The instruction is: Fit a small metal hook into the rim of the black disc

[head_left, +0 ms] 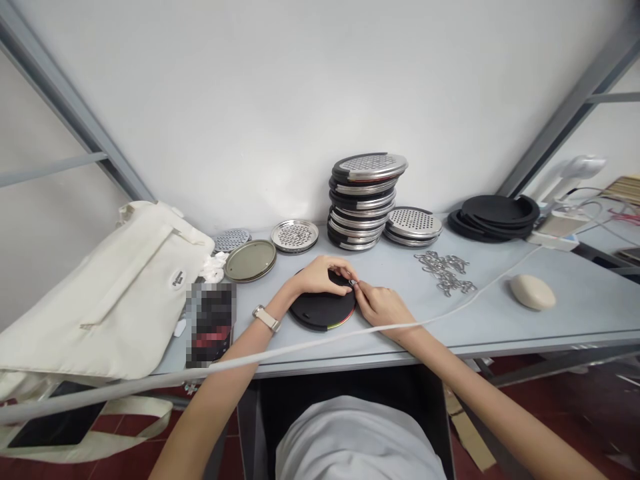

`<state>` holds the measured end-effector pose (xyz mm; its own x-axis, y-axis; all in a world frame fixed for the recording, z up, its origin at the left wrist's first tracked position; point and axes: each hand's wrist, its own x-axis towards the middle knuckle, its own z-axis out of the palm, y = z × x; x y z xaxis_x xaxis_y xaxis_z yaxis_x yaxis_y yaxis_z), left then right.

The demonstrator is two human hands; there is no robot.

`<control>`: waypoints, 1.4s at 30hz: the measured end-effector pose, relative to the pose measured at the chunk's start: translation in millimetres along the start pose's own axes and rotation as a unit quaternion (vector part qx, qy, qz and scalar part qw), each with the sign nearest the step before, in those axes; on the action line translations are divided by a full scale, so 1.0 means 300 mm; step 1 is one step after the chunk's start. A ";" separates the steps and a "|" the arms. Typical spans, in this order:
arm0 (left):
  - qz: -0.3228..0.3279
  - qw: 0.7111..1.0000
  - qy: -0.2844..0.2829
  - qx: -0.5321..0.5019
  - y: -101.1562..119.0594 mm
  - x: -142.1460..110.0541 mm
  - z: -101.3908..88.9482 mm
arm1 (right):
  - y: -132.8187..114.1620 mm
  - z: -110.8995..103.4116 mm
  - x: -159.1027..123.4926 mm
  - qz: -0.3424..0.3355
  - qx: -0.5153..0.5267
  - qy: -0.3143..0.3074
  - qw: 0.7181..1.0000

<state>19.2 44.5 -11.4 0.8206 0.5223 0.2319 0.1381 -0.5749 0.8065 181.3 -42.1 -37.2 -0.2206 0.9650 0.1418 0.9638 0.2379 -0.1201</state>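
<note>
A black round disc (320, 310) lies on the grey table in front of me, with a red, yellow and green strip along its near right edge. My left hand (325, 275) arches over it, thumb and fingers closed in at the disc's right edge. There, a small metal clip (353, 283) shows between my fingertips. From the right, my right hand (383, 303) pinches at the same clip. How the clip meets the disc is hidden by the fingers. Similar loose metal clips (445, 272) lie in a pile to the right.
Behind stand a tall stack of round graters (363, 207) and a lower stack (414, 227). Black discs (495, 217) lie at far right, near a cream oval object (533, 292). Leftward are an olive lid (250, 260), a grater plate (295, 235) and a white bag (125, 293). A white cable (295, 342) crosses in front.
</note>
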 end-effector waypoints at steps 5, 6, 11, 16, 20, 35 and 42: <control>-0.008 1.000 -0.001 -0.009 0.001 -0.001 0.000 | -0.001 -0.001 -0.002 0.002 0.021 0.007 1.000; -0.011 1.000 -0.002 -0.010 0.002 -0.001 0.001 | -0.001 -0.003 -0.003 0.002 0.025 0.006 1.000; -0.012 1.000 -0.007 -0.010 0.004 -0.001 0.002 | -0.002 -0.007 -0.005 0.006 0.044 0.003 0.999; -0.016 1.000 -0.009 -0.014 0.006 -0.001 0.002 | -0.003 -0.008 -0.006 0.008 0.053 0.002 0.999; -0.015 1.000 -0.010 -0.011 0.006 -0.002 0.002 | -0.005 -0.012 -0.007 0.008 0.067 0.002 0.998; -0.013 1.000 -0.013 -0.017 0.000 -0.002 0.002 | -0.004 -0.013 -0.008 0.017 0.092 0.010 0.996; -0.017 1.000 -0.011 -0.015 -0.001 -0.002 0.003 | 0.001 -0.009 -0.008 0.015 0.101 0.019 0.995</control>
<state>19.3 43.8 -12.2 0.8277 0.5275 0.1917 0.1505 -0.5375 0.8297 182.6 -44.5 -34.8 -0.1829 0.9681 0.1715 0.9193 0.2302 -0.3193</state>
